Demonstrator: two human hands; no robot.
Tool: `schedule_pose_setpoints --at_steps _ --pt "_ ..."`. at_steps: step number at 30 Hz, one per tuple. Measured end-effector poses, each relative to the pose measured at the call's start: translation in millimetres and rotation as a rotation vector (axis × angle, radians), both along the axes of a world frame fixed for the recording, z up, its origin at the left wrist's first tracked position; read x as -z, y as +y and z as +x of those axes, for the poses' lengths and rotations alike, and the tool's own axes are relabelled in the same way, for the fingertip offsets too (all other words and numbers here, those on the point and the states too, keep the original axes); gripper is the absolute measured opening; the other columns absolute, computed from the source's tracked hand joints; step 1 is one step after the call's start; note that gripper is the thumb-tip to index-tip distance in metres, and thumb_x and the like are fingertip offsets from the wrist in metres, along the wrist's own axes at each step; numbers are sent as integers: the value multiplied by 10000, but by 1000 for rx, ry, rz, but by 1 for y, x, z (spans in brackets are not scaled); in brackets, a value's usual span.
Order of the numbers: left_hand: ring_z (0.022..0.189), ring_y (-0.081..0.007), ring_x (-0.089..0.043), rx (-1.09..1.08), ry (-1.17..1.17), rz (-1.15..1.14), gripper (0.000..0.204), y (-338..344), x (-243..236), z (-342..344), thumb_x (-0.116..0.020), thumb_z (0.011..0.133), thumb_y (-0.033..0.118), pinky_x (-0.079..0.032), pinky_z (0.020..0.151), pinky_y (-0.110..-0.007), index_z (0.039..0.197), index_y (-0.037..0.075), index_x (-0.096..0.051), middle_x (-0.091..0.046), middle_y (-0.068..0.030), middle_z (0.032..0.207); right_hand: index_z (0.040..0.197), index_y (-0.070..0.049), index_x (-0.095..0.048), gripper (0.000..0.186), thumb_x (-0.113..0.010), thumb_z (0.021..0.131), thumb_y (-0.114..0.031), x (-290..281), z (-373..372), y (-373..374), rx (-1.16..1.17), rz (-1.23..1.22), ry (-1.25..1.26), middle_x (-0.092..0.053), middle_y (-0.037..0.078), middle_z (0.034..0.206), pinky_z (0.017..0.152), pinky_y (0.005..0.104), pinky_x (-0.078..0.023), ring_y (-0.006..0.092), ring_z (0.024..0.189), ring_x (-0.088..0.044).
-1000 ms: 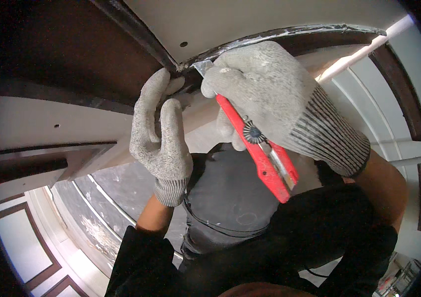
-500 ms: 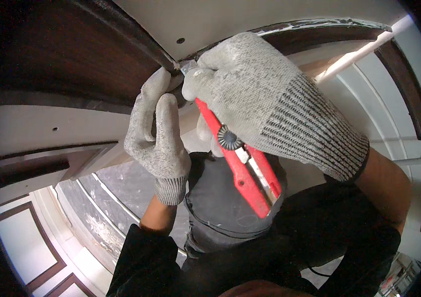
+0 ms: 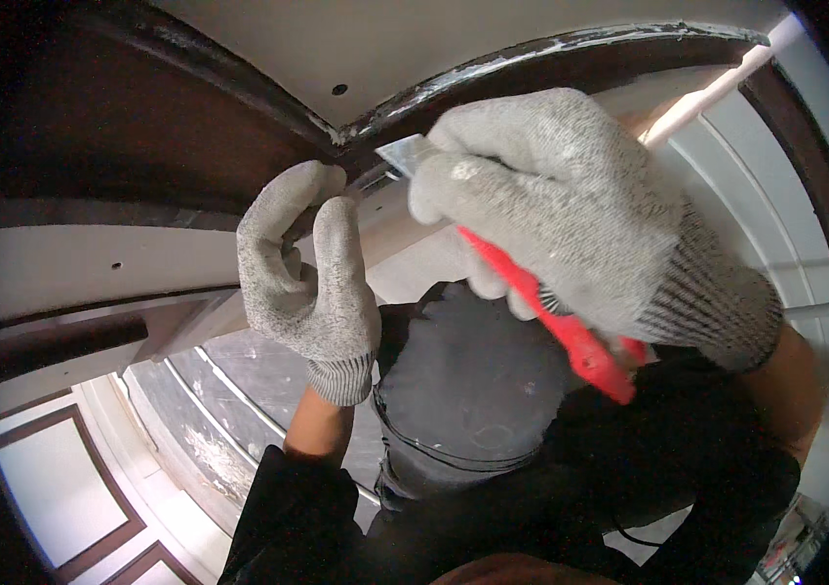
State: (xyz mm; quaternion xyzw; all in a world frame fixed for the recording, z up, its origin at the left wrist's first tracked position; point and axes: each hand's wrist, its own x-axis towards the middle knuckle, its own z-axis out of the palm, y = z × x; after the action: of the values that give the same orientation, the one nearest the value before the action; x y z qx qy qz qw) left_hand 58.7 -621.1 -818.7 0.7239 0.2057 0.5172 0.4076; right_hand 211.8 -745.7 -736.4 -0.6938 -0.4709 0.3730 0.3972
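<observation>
My right hand (image 3: 571, 210), in a speckled knit glove, is closed on a red utility knife (image 3: 595, 361). Its blade (image 3: 397, 152) points left, just below the corner where dark brown wood trim (image 3: 629, 49), edged with white residue, meets a second dark strip. I cannot tell whether the blade touches it. My left hand (image 3: 307, 283), gloved alike, has curved, slightly parted fingers at the lower edge of the dark wooden panel (image 3: 180, 117); nothing shows in them, and whether they touch the panel is unclear.
A pale board (image 3: 453, 29) with a small hole lies above the trim. My dark-clothed legs are below. Pale conduits (image 3: 229, 390) run along a scuffed grey floor (image 3: 205, 450). Paneled white doors or walls with brown trim (image 3: 63, 468) stand at both sides.
My right hand and the knife have shifted right and slightly down since half a second ago, exposing more of the corner. My left index finger has bent and dropped a little from the corner.
</observation>
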Motion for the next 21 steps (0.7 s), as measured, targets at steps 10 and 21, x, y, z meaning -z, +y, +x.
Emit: schedule_pose_setpoints --at_steps 10,21 --pt "756 -96 -614 444 380 -299 81 -12 -6 6 -671 929 47 -504 698 -259 919 -24 -708 -682 -35 862 1125 -34 -620 260 -630 992 -256 -20 -15 -33 -67 -57 -468 -688 182 875 795 474 -559 332 842 -715" --pt "669 -236 -669 300 254 311 163 33 -21 -16 -647 845 86 -551 639 -368 698 16 -638 -687 -82 746 1408 -7 -527 462 -605 1032 -264 30 4 -30 -257 207 142 -660 228 1267 1044 440 -514 302 1152 -689"
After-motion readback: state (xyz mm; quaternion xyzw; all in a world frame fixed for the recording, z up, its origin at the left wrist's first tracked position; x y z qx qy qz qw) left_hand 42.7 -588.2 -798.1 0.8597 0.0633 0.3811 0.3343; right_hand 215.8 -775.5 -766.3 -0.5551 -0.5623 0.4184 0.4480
